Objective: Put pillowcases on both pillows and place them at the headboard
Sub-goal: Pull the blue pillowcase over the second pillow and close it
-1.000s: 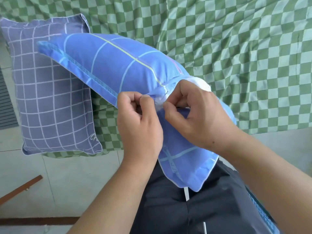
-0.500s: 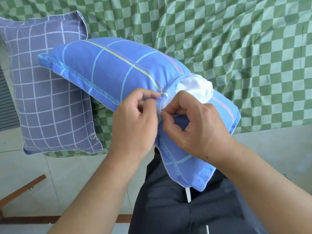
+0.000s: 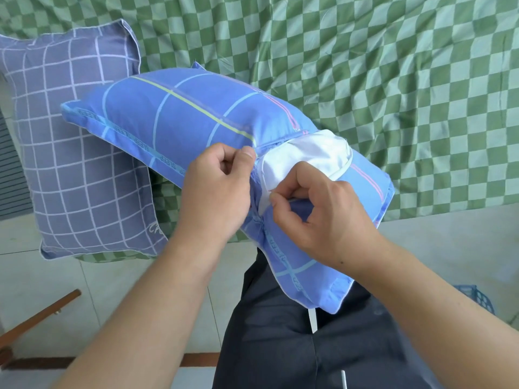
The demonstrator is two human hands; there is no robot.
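Over the bed's near edge, both hands, left [image 3: 216,189] and right [image 3: 323,209], pinch the bright blue plaid pillowcase [image 3: 179,122] opening's edges; white pillow [image 3: 309,153] bulges out just beyond the right.

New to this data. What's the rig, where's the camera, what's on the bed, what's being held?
There is no robot here: a person works with two bare hands. The one picture comes from a wide-angle camera on the person's head, looking forward and down.

The bed is covered by a green checked sheet. On its near edge lies a grey-purple grid pillow, already in its case. The blue pillow rests partly on it and against the person's dark trousers.

The left hand pinches the blue case at its opening. The right hand pinches the opposite edge, where the white inner pillow still shows, so that case is not yet closed.
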